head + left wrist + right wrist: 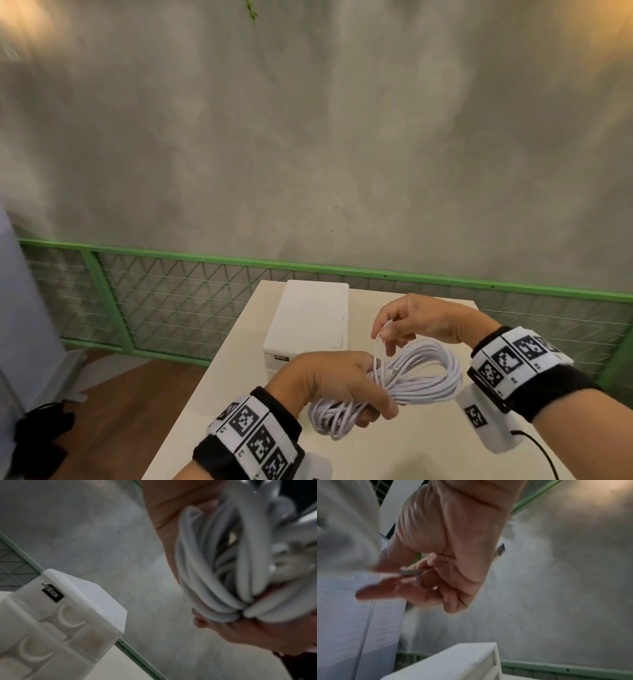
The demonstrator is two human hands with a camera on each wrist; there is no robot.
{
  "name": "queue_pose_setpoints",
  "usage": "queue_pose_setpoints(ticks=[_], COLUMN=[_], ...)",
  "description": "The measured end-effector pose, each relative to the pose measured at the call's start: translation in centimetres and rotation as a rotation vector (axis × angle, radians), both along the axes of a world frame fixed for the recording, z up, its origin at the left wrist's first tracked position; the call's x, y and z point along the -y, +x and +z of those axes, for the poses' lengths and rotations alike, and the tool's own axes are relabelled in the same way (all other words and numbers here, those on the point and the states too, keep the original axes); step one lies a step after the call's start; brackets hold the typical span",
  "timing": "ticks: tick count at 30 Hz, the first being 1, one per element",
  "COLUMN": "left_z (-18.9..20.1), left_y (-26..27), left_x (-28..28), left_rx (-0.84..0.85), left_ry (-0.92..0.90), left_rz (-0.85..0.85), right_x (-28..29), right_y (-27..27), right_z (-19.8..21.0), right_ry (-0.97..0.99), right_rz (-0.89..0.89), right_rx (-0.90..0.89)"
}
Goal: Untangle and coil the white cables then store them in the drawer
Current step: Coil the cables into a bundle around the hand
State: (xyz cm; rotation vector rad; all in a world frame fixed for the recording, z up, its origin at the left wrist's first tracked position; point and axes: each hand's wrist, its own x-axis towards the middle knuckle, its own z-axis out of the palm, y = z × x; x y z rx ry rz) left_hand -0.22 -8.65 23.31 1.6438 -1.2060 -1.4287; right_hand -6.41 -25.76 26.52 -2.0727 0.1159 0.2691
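A coiled bundle of white cable (421,373) hangs just above the beige table (411,455). My left hand (339,383) grips the bundle at its middle, fingers wrapped round it; the loops (223,563) fill the left wrist view. My right hand (404,325) is above the bundle and pinches the cable's loose end, a small plug (410,573), between thumb and fingertips. A strand runs down from that pinch to the coil. The white drawer box (308,322) stands behind my left hand; its two front drawers (56,628) are closed.
A green-framed wire fence (171,294) runs behind the table below a grey concrete wall. Wooden floor (130,411) lies to the left, with a black object (37,442) on it. A black lead (537,452) trails from my right wrist unit.
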Motion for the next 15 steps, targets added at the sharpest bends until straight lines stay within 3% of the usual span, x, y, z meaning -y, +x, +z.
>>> queue_pose_setpoints(ticks=[2, 5, 7, 10, 15], left_z=[0.8, 1.8, 1.7, 0.7, -0.2], left_y=[-0.1, 0.5, 1.1, 1.5, 2.3], left_x=[0.0, 0.0, 0.0, 0.2, 0.6], left_rx=[0.05, 0.156, 0.225, 0.281, 0.307], left_ry=[-0.066, -0.164, -0.213, -0.213, -0.202], left_rz=[-0.025, 0.053, 0.177, 0.384, 0.636], right_x=[-0.2, -0.9, -1.1, -1.8, -3.2], right_y=[-0.3, -1.3, -1.5, -1.7, -2.3], right_z=[-0.7, -1.9, -3.5, -4.5, -4.5], right_ry=[0.054, -0.108, -0.24, -0.237, -0.294], right_rz=[-0.022, -0.056, -0.152, -0.253, -0.15], right_rx=[0.048, 0.062, 0.099, 0.115, -0.006])
